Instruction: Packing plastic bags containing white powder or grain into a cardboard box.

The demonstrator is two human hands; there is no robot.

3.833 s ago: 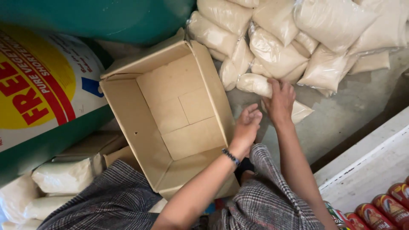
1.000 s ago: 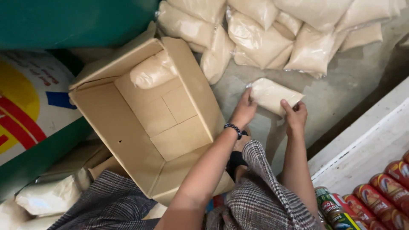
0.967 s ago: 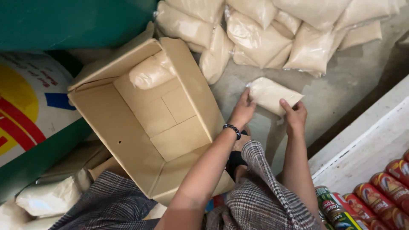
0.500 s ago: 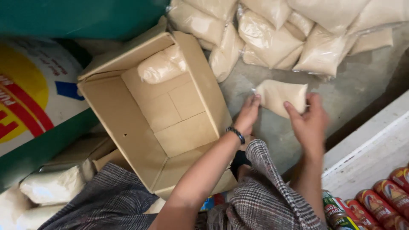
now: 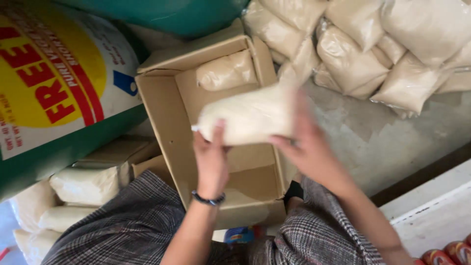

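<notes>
The left hand (image 5: 211,159) and the blurred right hand (image 5: 306,147) grip opposite ends of a white powder-filled plastic bag (image 5: 248,118), holding it over the open cardboard box (image 5: 162,118). Another such bag (image 5: 225,71) lies against the box's far wall, and more are piled (image 5: 373,49) on the concrete floor beyond.

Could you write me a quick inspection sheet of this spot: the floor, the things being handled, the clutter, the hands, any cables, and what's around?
Surface: bare grey concrete floor, stained in patches.
Job's things: open cardboard box with one pale filled bag lying at its far end; a second filled bag held over the box.
Clutter: heap of similar bags on the floor beyond the box; more bags beside the knee.
Hands: left hand grips the held bag from below; right hand, blurred, holds its other end.
Cables: nothing seen.
Surroundings: big printed sack, teal wall, white shelf with red packets.
</notes>
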